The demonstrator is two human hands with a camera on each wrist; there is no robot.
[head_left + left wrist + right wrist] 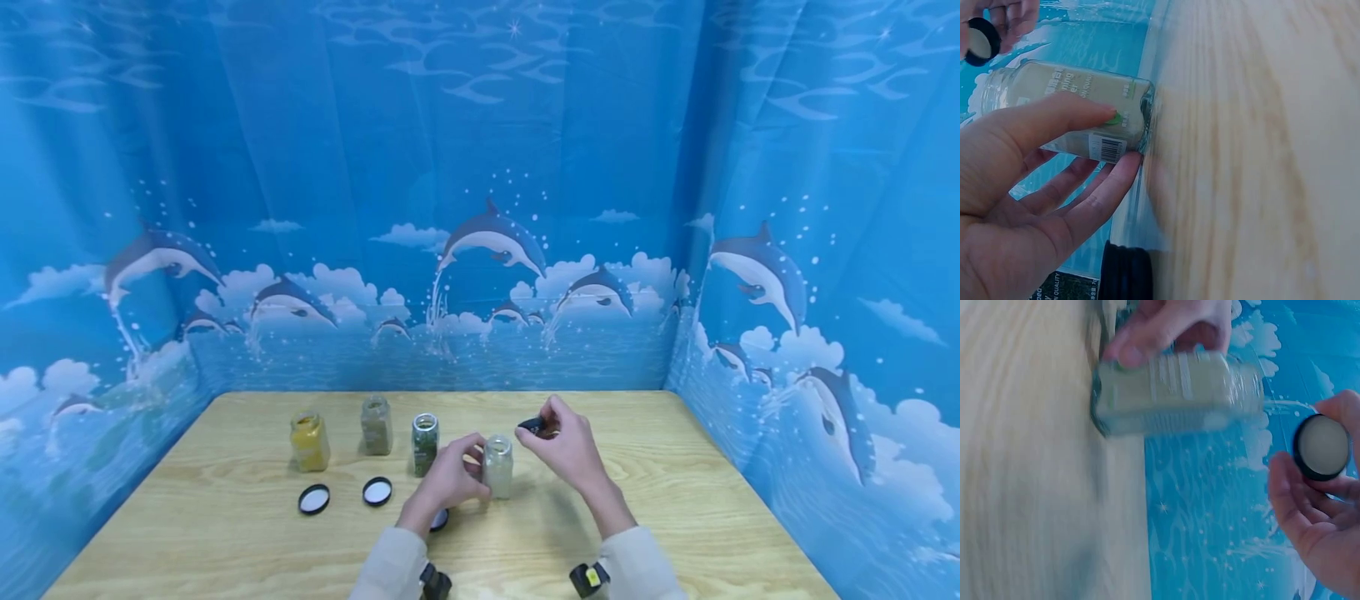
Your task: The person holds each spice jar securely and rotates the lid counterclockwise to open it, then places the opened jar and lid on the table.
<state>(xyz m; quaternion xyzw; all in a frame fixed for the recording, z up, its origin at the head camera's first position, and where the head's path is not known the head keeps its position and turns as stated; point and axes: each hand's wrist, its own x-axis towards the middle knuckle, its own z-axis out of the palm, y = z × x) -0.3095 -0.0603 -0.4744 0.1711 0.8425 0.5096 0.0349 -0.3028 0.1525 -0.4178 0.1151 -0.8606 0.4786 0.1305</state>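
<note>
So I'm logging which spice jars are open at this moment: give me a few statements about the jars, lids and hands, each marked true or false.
1. The left hand grips the pale jar. True.
2. The right hand holds a black lid clear of the jar. True.
3. The pale jar lies on its side on the table. False: it stands upright.
4. The yellow jar is at the left end of the row. True.
5. The two lids in front of the left jars rest white liner down. False: their white liners face up.
6. The green jar has its lid on. False: its mouth is open.
</note>
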